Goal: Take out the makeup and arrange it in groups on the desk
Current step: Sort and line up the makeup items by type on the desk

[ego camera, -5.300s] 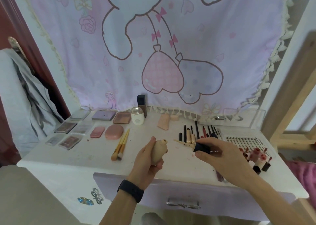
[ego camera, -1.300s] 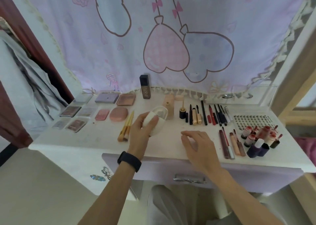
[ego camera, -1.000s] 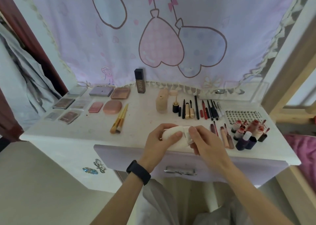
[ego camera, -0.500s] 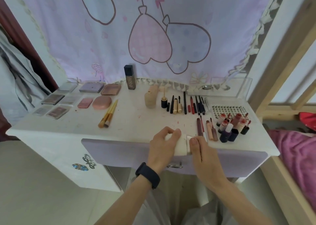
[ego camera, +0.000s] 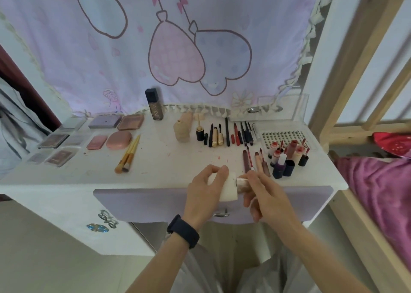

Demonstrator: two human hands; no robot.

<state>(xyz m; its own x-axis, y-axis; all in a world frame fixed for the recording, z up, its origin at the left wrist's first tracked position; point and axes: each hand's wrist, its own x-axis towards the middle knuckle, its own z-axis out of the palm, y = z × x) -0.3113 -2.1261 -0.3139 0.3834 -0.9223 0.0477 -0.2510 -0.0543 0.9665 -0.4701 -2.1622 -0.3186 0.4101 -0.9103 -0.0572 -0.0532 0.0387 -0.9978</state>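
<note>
My left hand grips a white egg-shaped bottle held sideways over the front edge of the white desk. My right hand pinches its shiny rose-gold neck or cap at the bottle's right end. Makeup lies in groups on the desk: eyeshadow palettes at the left, two brushes, a beige bottle, a row of pencils and mascaras, lip tubes at the right.
A dark tall bottle stands against the pink cartoon curtain. A clear acrylic tray sits at the back right. The lilac drawer front is below my hands. A wooden bed frame and pink bedding are on the right.
I picked the white bottle off the desk with my left hand and brought it to the front edge. My right hand joined it and now pinches the metallic end.
</note>
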